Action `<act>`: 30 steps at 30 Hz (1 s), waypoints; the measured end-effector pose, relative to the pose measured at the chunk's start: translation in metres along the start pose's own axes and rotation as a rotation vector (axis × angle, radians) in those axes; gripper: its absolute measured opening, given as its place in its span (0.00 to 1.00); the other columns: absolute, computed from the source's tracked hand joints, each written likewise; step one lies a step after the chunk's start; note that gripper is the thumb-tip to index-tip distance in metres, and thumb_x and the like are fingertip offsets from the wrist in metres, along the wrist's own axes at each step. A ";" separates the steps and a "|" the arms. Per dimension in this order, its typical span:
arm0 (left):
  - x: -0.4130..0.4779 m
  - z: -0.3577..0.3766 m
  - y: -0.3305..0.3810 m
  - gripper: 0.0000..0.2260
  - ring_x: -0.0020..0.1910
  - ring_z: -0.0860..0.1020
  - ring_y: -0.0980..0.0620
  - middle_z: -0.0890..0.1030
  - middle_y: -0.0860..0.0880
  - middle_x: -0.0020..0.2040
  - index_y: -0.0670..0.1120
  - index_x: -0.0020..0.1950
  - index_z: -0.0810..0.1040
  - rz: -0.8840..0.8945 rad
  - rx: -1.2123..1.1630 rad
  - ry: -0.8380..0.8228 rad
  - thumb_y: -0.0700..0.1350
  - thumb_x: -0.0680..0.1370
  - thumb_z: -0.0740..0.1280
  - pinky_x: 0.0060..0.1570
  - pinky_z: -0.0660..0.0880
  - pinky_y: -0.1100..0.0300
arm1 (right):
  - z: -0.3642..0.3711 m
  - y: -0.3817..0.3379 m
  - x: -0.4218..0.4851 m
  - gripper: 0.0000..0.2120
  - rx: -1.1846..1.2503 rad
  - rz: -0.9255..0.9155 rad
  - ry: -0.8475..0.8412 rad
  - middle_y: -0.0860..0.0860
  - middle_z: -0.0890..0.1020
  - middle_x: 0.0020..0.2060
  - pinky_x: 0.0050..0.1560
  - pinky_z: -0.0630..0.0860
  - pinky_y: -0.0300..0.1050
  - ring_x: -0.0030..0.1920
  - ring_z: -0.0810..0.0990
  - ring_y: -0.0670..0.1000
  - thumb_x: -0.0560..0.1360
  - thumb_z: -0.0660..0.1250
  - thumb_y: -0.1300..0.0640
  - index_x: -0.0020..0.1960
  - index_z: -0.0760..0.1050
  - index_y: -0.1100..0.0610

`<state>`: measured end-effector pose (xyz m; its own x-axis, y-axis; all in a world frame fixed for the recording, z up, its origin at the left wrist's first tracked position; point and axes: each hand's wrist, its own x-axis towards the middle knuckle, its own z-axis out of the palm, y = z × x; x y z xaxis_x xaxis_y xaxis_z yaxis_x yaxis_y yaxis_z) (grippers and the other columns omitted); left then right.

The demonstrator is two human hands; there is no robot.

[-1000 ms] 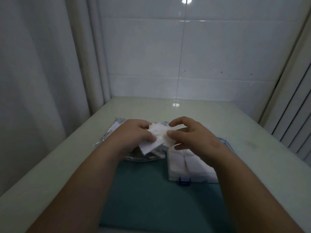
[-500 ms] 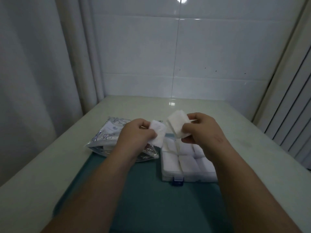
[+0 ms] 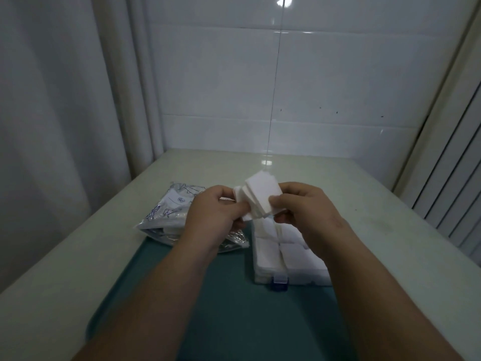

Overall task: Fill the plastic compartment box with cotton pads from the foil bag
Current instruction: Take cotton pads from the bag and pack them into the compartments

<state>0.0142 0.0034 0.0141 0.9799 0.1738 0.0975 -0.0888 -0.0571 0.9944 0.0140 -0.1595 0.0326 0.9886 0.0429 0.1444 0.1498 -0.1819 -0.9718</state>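
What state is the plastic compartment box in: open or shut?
Open. The plastic compartment box shows cotton pads lying uncovered in its visible compartments.

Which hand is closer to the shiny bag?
Left. The left hand is in front of the bag, covering its right part, pinching cotton pads. The right hand holds cotton pads too, farther away, above the plastic box.
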 end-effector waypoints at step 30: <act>-0.006 0.025 -0.001 0.14 0.40 0.84 0.46 0.84 0.47 0.41 0.51 0.49 0.69 0.117 0.086 -0.061 0.41 0.74 0.73 0.40 0.80 0.50 | -0.025 -0.007 0.000 0.05 -0.388 -0.022 0.017 0.53 0.84 0.42 0.47 0.83 0.54 0.42 0.84 0.55 0.76 0.69 0.57 0.46 0.73 0.53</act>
<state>0.0129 -0.0221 0.0116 0.9729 0.1014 0.2077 -0.1903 -0.1584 0.9689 0.0138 -0.1829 0.0437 0.9848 0.0353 0.1703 0.1622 -0.5391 -0.8265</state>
